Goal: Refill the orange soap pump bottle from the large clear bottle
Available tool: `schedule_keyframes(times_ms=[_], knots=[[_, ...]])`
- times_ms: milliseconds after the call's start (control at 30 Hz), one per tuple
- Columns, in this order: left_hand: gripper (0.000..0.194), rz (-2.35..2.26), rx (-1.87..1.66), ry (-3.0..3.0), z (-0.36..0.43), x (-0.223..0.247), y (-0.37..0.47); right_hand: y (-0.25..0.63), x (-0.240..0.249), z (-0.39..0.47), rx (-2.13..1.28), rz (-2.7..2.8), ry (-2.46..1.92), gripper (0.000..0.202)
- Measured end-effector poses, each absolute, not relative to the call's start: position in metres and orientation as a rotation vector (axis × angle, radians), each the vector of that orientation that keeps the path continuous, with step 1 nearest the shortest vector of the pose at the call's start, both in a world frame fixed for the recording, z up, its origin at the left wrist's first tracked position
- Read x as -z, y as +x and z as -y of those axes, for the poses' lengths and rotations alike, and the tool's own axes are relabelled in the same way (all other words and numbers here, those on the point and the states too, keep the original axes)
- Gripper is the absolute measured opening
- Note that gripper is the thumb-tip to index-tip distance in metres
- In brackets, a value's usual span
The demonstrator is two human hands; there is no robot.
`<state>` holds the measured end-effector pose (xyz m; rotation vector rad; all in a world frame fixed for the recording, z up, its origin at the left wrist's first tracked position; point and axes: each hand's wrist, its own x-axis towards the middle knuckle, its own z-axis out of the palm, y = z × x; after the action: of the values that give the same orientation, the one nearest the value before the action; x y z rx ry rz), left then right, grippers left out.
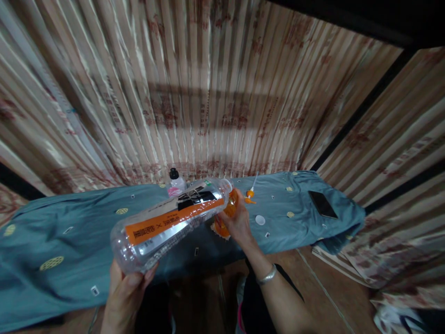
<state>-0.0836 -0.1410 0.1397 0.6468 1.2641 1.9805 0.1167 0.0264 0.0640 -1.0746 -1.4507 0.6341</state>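
My left hand (pixel 127 285) grips the base of a large clear plastic bottle (pixel 170 222) with an orange and silver label. The bottle is tilted, its mouth up and to the right, against or just over the top of a smaller orange bottle (pixel 221 228). My right hand (pixel 239 218) is wrapped round the upper part of that orange bottle, which stands on the cloth. Whether the two mouths touch I cannot tell. Right of my right hand lies an orange pump top (pixel 250 195) with a thin clear tube. A round white cap (pixel 260 220) lies nearer to me.
A small clear bottle (pixel 176 184) with a black top and pink on it stands behind the large bottle. A dark phone (pixel 322 204) lies at the right on the blue-green cloth (pixel 83 222). Behind the surface hangs a striped curtain (pixel 208 106); dark frame bars run at the right.
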Motion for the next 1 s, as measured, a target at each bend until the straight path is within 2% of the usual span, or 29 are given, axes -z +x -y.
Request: schedule_keyframes(times_ms=[367, 533, 833, 1000], knots=[[0.069, -1.262, -1.979, 0.759, 0.1394, -0.1415, -0.0821, 0.1167, -0.0646, -0.0264, -0.621, 1.453, -1.055, 0.084], [0.078, -1.288, -1.995, 0.765, 0.1391, -0.1388, -0.0818, 0.1169, -0.0648, -0.0264, -0.633, 1.457, -1.053, 0.086], [0.069, -1.245, -1.993, 0.703, 0.1402, -0.1434, -0.0811, 0.1172, -0.0654, -0.0267, -0.637, 1.456, -1.074, 0.087], [0.083, -1.229, -2.011, 0.725, 0.1400, -0.1345, -0.0861, 0.1168, -0.0645, -0.0269, -0.623, 1.456, -1.072, 0.086]])
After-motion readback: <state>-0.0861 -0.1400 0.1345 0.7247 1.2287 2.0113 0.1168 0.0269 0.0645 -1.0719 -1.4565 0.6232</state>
